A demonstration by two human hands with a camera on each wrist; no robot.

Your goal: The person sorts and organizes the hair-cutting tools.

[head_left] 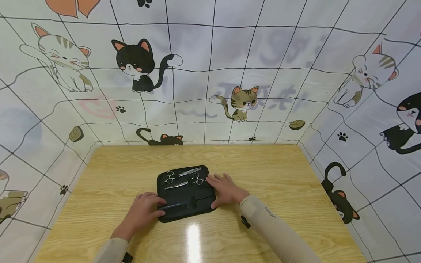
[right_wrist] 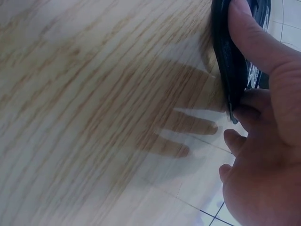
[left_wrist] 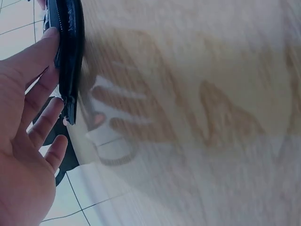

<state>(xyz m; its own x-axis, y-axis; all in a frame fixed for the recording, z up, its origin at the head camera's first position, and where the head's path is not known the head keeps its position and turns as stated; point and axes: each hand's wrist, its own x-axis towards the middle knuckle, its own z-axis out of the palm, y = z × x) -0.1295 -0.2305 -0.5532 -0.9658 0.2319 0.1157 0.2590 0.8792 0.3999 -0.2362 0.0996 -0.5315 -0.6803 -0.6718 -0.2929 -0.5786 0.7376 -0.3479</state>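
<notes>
A black zip case lies unfolded on the wooden table. Two pairs of scissors sit in its upper part: silver scissors with plain-looking blades, and another silver pair above them. A dark comb lies along the lower part, beside a small black strap. My left hand holds the case's left edge with thumb and forefinger; the other fingers extend past it in the left wrist view. My right hand grips the right side, thumb near the front corner and fingers near the far corner.
Light wood table surrounds the case, with a bright reflection in front of it. A white sheet printed with cats and grid lines stands behind and on both sides. Black straps show at both wrists.
</notes>
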